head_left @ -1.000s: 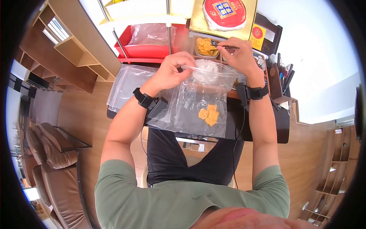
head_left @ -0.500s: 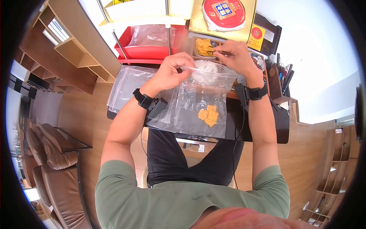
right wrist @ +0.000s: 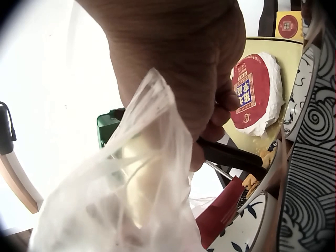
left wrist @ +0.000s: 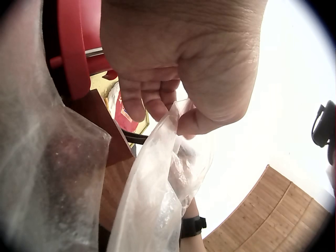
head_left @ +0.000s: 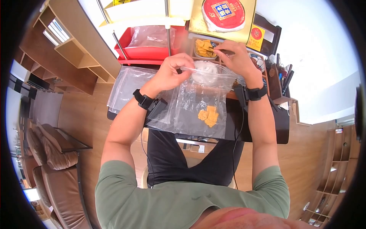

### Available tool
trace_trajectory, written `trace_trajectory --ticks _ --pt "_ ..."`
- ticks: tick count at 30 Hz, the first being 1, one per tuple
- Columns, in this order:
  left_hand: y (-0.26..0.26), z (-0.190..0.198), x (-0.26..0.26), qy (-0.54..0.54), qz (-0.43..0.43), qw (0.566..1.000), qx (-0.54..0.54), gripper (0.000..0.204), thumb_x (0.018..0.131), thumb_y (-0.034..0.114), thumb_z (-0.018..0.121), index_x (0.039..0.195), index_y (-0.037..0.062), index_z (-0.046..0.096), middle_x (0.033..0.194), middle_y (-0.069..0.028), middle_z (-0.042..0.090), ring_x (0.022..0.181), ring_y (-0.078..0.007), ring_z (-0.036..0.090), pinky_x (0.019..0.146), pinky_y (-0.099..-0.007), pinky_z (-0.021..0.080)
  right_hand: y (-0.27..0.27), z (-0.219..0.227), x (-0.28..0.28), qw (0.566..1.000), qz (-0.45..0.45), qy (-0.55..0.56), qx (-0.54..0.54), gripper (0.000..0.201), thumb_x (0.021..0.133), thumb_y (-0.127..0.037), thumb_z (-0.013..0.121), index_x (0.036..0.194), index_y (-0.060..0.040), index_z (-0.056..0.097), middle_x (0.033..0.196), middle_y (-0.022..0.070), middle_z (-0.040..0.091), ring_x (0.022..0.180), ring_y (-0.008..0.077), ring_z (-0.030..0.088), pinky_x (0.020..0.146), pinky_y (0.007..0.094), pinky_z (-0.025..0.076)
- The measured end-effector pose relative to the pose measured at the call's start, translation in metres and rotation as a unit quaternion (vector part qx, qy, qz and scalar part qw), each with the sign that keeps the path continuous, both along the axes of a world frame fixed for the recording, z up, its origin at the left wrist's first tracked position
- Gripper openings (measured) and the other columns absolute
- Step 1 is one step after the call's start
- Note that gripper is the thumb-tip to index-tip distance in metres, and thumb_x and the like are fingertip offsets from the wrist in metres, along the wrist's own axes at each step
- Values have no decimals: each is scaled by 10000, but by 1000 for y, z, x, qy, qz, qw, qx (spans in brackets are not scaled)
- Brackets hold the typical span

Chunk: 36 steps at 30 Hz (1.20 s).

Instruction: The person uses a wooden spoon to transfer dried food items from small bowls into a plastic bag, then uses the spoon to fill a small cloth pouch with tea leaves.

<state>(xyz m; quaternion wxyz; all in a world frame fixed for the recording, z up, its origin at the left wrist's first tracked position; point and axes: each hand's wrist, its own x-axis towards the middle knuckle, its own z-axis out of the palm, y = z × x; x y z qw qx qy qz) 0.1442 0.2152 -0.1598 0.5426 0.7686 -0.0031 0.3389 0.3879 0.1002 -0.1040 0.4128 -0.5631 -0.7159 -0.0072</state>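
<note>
Close together, two hands bridge a clear bag and a bowl of yellow chips

The left hand (head_left: 175,71) pinches the rim of a clear bag (head_left: 185,110) between thumb and fingers; the right hand (head_left: 238,59) grips a slim dark tool (right wrist: 226,153), its far end at the yellow chips (head_left: 204,46) in a patterned bowl (head_left: 207,57). That bowl sits in a section of a wooden tray. Inside the bag, a small cluster of chip pieces (head_left: 210,115) lies near the bottom. The bag's mouth stretches toward the right hand's heel; whether they touch, I cannot tell.

The bag's lower end nears the front edge of the black table (head_left: 261,124), whose surface shows to its right. On its left are more flat bags (head_left: 129,89), and beyond them a red bin (head_left: 143,50) holds crinkled plastic (head_left: 152,35).

The bag's film is thin, glossy and wrinkled; the chips are flat and irregular. Past the bowl, a round red-and-white package (head_left: 225,14) rests on a gold surface.
</note>
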Motion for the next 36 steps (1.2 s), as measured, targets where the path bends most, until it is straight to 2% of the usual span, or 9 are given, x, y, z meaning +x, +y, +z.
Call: trace_trajectory --ticks 3,7,16,20,28,34,35,36 --pt "-1 1 0 -1 1 1000 2 173 825 -105 626 894 22 720 970 -45 653 921 -122 625 768 -256 481 0 -2 3 1000 13 22 -10 151 903 -84 727 980 44 706 920 134 708 678 192 691 541 282 575" --pt "0 0 0 -4 -1 1000 2 175 825 -106 624 897 21 720 972 -48 653 919 -124 626 768 -258 485 1 -2 5 999 6 37 3 151 905 -88 730 970 46 709 912 126 718 670 186 691 546 284 574" --pt "0 0 0 1 -4 1000 -7 179 824 -107 617 898 19 720 976 -48 653 926 -125 625 778 -262 489 2 0 6 1000 -9 -1 28 122 879 -83 751 943 20 740 886 118 743 713 204 703 597 300 594" --pt "0 -1 1 2 0 1000 -1 176 821 -105 620 896 19 718 974 -47 654 927 -122 623 780 -262 488 2 -1 4 999 -21 16 23 125 863 -72 773 957 9 754 885 115 747 745 187 712 617 278 592" --pt "1 -1 1 4 9 1000 11 174 815 -88 633 884 46 721 959 -16 659 884 -97 612 719 -236 450 4 -5 7 999 -33 -6 13 127 859 -61 781 971 -3 762 904 114 749 779 173 712 640 277 594" --pt "1 -2 0 9 13 1000 10 175 819 -85 638 888 49 726 962 -16 658 874 -84 611 704 -230 447 5 -8 8 998 -33 40 -26 134 906 -53 731 1019 19 740 938 116 748 826 166 700 717 278 580" --pt "1 -1 -1 9 13 1000 10 175 819 -85 638 888 49 726 962 -16 658 874 -84 611 704 -230 447 7 -11 10 998 -28 55 -5 144 905 -72 731 1024 10 742 946 126 750 807 190 706 697 291 582" --pt "1 0 -2 20 4 1000 5 181 824 -107 621 900 28 715 995 -34 646 914 -99 608 762 -244 464 9 -14 11 997 -25 70 15 155 905 -90 730 1028 1 745 954 136 753 788 214 712 676 303 584"
